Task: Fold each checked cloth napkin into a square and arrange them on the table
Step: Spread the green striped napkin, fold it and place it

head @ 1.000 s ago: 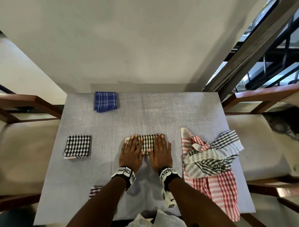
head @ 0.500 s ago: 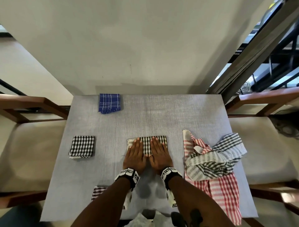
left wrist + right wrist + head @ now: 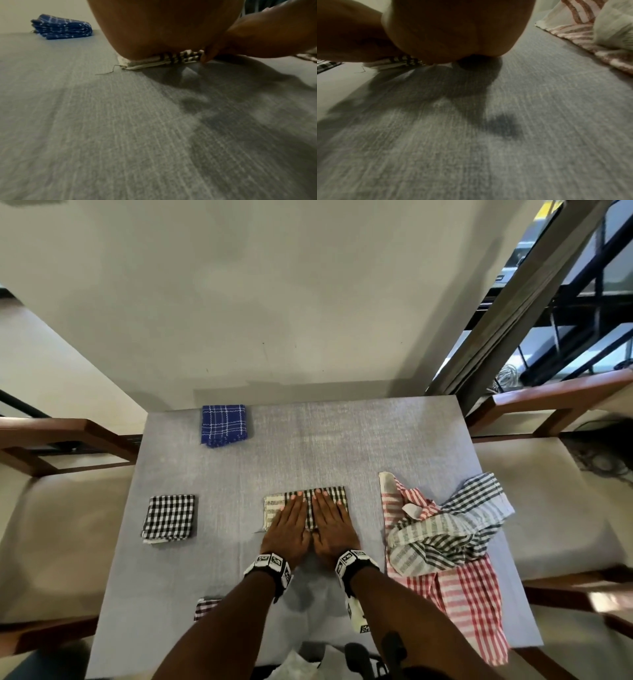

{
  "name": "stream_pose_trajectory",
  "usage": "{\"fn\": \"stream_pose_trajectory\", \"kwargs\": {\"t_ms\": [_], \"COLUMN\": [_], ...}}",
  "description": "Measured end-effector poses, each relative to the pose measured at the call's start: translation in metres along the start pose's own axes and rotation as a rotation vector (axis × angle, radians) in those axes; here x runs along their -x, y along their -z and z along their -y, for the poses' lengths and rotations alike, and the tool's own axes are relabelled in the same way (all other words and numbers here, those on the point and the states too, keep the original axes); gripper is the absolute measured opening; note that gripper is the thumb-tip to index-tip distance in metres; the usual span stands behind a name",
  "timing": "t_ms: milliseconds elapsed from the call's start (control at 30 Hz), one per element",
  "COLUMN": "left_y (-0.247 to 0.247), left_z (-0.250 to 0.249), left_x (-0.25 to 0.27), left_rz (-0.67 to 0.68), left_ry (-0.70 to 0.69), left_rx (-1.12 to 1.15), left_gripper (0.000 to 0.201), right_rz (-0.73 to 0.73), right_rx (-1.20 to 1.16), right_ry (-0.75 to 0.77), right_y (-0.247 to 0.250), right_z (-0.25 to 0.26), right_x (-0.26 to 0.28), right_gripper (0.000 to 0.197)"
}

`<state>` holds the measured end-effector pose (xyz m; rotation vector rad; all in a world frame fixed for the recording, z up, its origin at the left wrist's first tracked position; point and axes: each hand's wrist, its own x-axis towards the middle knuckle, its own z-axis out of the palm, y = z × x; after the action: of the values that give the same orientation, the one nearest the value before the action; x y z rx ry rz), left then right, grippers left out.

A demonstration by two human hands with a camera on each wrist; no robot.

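Note:
A folded black-and-white checked napkin (image 3: 310,495) lies at the middle of the grey table (image 3: 308,446). My left hand (image 3: 290,520) and right hand (image 3: 331,518) lie flat side by side on it, fingers straight, pressing it down. In the left wrist view its layered edge (image 3: 164,59) shows under my palm, with a loose thread (image 3: 108,71) trailing. Another folded black-and-white napkin (image 3: 168,518) sits at the left. A folded blue checked napkin (image 3: 224,424) (image 3: 61,27) lies at the far left corner. An unfolded grey striped napkin (image 3: 445,532) lies crumpled on an unfolded red checked napkin (image 3: 466,594) (image 3: 583,32) at the right.
A small folded dark checked napkin (image 3: 205,607) peeks out beside my left forearm near the front edge. Wooden-armed cushioned chairs (image 3: 51,508) (image 3: 555,484) flank the table. A wall (image 3: 274,302) stands behind the far edge.
Both hands have slid back towards me over the folded napkin, still flat on it. The napkin has stayed in place.

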<state>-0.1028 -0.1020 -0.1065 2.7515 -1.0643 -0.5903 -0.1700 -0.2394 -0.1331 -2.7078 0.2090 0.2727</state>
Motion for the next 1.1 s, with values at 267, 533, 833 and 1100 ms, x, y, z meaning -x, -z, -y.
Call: {"fn": "stream_pose_trajectory", "kwargs": {"t_ms": [267,533,833,1100], "left_y": [-0.013,-0.019,-0.019,-0.017], "left_z": [0.022,0.014,0.014,0.013], "left_x": [0.006,0.004,0.006,0.007], "left_rz": [-0.078,-0.089,-0.105,-0.112], "left_ry": [0.156,0.222,0.219,0.224], "left_rx": [0.041,0.003,0.021,0.036], "left_gripper": [0.067,0.066,0.065,0.066], "right_rz": [-0.039,-0.147,-0.073,-0.141], "right_rx": [-0.013,-0.113,0.006,-0.007], "right_ry": [0.025,-0.004,0.025,-0.182], "right_y": [0.001,0.010,-0.002,0.011], "right_z": [-0.003,0.019,0.022,-0.021], "right_x": [0.004,0.003,-0.005,0.017], "right_gripper": [0.074,0.074,0.072,0.077]}}
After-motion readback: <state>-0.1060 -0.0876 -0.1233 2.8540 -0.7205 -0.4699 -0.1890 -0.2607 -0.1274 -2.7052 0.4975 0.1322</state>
